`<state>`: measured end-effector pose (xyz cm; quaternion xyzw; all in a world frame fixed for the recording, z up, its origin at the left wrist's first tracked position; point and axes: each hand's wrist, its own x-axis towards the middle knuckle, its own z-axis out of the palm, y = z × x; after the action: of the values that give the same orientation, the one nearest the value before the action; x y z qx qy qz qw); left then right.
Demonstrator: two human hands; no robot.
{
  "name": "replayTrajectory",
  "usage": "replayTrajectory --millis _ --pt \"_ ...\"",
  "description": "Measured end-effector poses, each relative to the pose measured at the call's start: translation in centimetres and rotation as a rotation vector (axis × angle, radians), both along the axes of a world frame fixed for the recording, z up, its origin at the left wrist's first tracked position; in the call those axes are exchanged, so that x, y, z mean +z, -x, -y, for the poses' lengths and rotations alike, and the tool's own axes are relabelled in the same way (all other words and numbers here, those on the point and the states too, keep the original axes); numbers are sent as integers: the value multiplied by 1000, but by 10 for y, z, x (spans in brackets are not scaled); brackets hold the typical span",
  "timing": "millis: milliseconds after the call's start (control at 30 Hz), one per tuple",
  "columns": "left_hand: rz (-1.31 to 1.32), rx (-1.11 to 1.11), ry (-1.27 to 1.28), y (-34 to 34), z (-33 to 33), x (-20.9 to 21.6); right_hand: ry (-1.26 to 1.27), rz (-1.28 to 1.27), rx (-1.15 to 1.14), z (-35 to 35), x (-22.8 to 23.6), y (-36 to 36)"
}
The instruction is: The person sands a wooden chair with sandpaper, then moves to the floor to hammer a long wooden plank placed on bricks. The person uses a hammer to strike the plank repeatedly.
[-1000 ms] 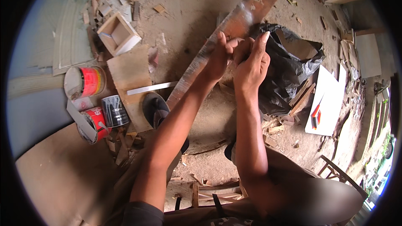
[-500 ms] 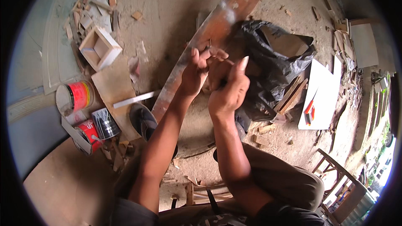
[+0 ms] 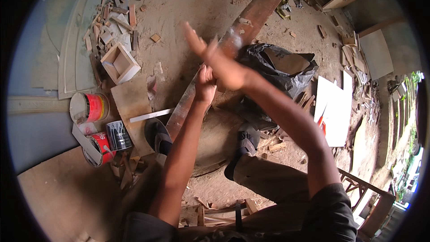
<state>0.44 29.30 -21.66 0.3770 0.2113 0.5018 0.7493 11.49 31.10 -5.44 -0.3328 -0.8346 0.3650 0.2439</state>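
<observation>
My left hand [image 3: 206,86] is closed above a long worn wooden plank [image 3: 248,24]. Its curled fingers are partly hidden behind my right hand, so I cannot make out what they hold, if anything. My right hand [image 3: 219,65] crosses over the left one, blurred by motion, with fingers stretched toward the upper left and the thumb apart. Nothing shows in it. Just right of the hands lies a crumpled black plastic bag [image 3: 293,80] with brown sheet material at its mouth.
Paint cans [image 3: 92,107] stand at the left beside a thin brown board [image 3: 130,101] and a white strip [image 3: 151,115]. A small open wooden box [image 3: 120,62] sits near wood scraps. At the right, a red-handled tool [image 3: 321,124] rests on a white board [image 3: 333,107].
My right hand has swung up and left across the left hand, its fingers going from curled to stretched out. My left hand's raised fingers have curled in. The view has shifted slightly.
</observation>
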Motion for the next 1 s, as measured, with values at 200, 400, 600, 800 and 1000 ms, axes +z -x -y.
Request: replayTrajectory --millis 200,400,600,800,1000 --pt "260 -159 70 1 -7 -4 -53 -148 -317 -70 56 -60" --pt "158 -12 78 -3 6 25 72 30 46 -14 9 -11" --pt "215 -121 133 3 -2 3 -106 -246 -175 -63 65 -47" --pt "415 -66 -29 -8 -3 3 267 187 99 -2 3 -15" --pt "128 -83 165 -6 0 10 48 -134 -185 -34 34 -35"
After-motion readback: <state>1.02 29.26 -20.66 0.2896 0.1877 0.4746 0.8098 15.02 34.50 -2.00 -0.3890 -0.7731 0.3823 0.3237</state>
